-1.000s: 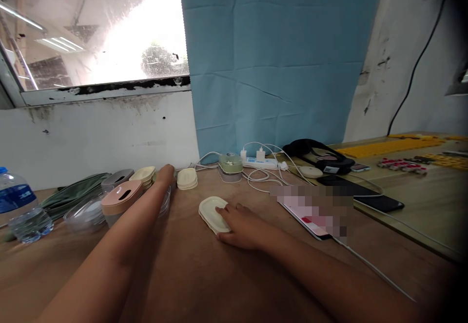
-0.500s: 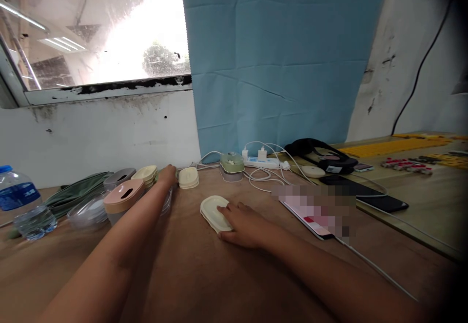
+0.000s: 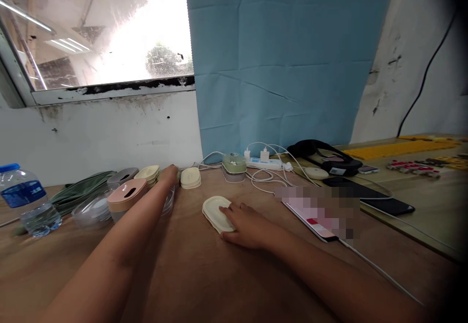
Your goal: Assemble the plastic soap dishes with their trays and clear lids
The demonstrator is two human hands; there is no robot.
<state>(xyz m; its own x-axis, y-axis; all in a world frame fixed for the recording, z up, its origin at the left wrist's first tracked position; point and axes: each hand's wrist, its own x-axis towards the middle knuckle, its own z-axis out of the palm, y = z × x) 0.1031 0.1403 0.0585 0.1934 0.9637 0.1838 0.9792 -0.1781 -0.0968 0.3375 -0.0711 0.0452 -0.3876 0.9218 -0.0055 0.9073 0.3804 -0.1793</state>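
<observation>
My right hand [image 3: 245, 225] is on a cream oval lid [image 3: 216, 211] lying on the brown table, its fingertips on top and its thumb at the near edge. Further back, my left hand [image 3: 169, 174] reaches in among the containers, between a stack of cream lids [image 3: 148, 172] and a smaller stack of cream lids [image 3: 190, 177]. Something greenish shows beside its fingers, which are mostly hidden. Under the left forearm a clear plastic container [image 3: 168, 201] is partly covered. A pink-lidded container [image 3: 126, 197] stands left of that arm.
A water bottle [image 3: 27, 201], a dark green bag [image 3: 84, 189] and a clear tub [image 3: 91, 211] are at the left. Behind stand a green-lidded box [image 3: 234, 168] and a power strip [image 3: 268, 163] with trailing cables. To the right lie a tablet [image 3: 310, 215] and a black phone [image 3: 380, 200].
The whole view has shifted slightly, so things appear a little further right. Both hands stay in about the same places relative to the lids and containers.
</observation>
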